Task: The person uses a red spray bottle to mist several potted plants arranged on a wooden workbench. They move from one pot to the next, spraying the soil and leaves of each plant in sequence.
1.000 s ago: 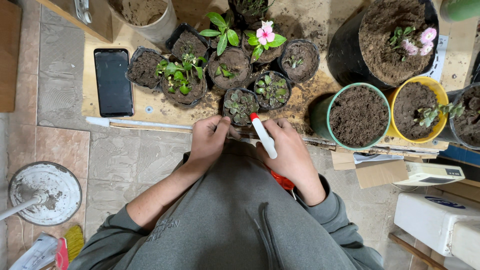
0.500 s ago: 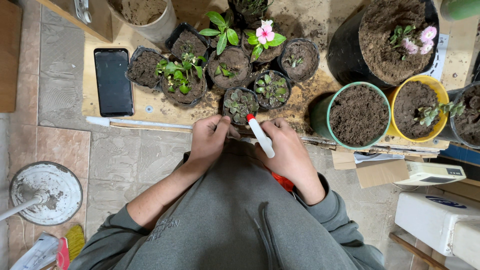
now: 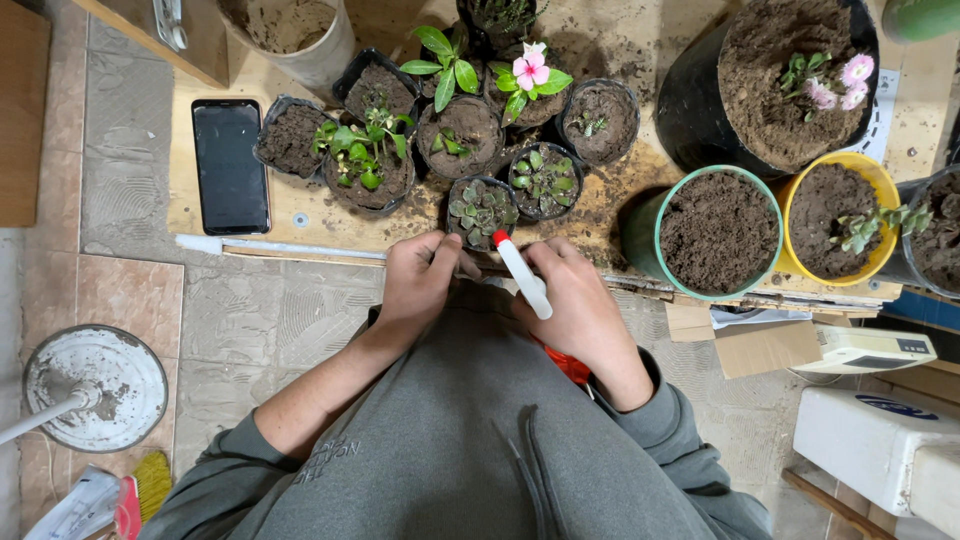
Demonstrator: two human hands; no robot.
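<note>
The right hand (image 3: 578,305) gripped a white spray bottle (image 3: 522,272) aimed at the small succulent pot (image 3: 481,210), which the left hand (image 3: 418,280) touched; the soil looked dry, spraying apparently unfinished.

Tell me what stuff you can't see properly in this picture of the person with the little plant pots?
- Head view: the white spray bottle with a red tip has its body hidden by the right hand.
- Head view: the left hand has its fingertips curled under, so what they touch is hidden.
- Head view: the big black pot of soil is cut off by the top edge.
- Head view: the grey round stand base has its pole cut off by the left edge.
</note>
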